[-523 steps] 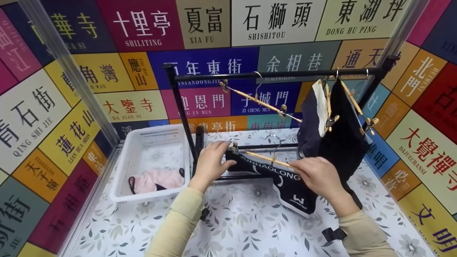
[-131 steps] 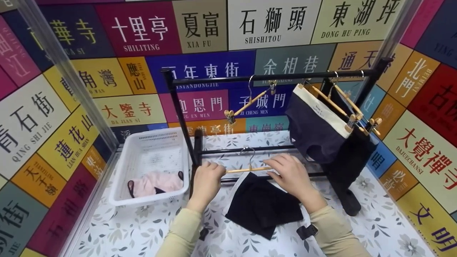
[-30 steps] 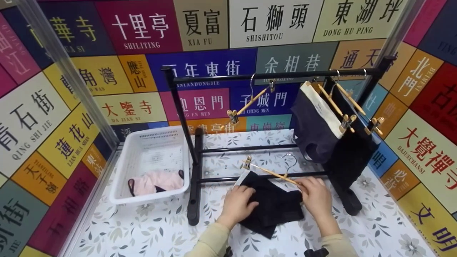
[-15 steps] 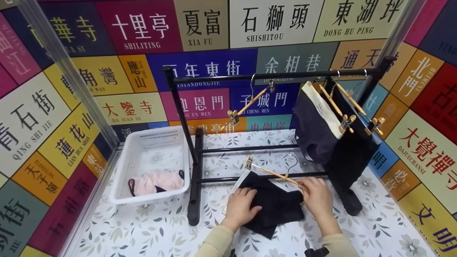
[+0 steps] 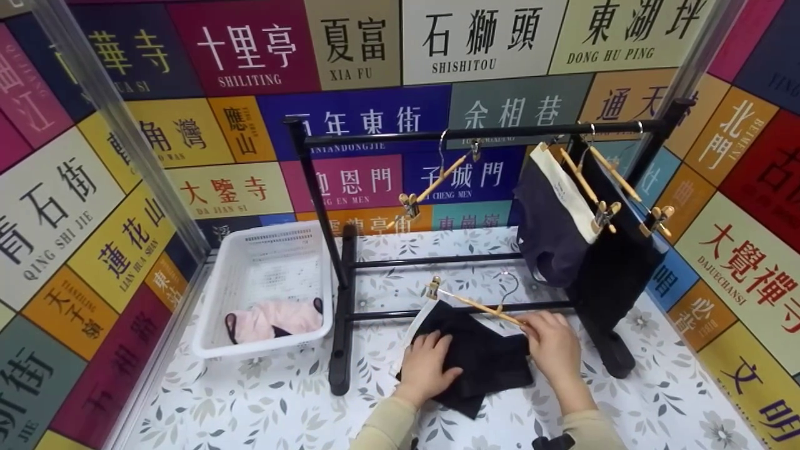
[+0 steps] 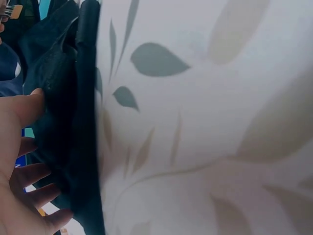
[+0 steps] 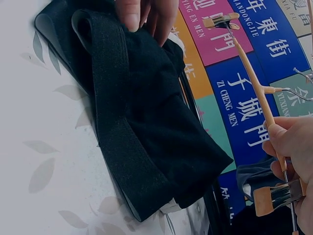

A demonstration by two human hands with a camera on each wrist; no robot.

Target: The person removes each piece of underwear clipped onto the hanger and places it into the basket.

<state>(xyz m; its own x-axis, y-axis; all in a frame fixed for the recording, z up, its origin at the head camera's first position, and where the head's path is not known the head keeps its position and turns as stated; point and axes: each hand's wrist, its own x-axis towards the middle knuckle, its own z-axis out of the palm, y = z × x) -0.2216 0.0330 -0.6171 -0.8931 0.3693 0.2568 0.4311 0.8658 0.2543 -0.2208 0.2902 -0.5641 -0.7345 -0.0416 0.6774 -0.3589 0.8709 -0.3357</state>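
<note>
Left hand (image 5: pixel 428 367): grip relaxed, fingers spread, resting on the black garment (image 5: pixel 484 359), which lies on the counter (image 5: pixel 262 409) before the black rack (image 5: pixel 340 325). Right hand (image 5: pixel 553 347): grip pinches a wooden clip hanger (image 5: pixel 478 304) near one end, the hanger slanting. A dark grey garment (image 5: pixel 553 219) hangs from the rack. A white basket (image 5: pixel 202 306), beside the rack, contains a pink garment (image 5: pixel 272 317).

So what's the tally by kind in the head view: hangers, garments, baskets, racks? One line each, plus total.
Hangers: 4
Garments: 4, counting the pink heap as one
Basket: 1
Rack: 1
Total: 10
</note>
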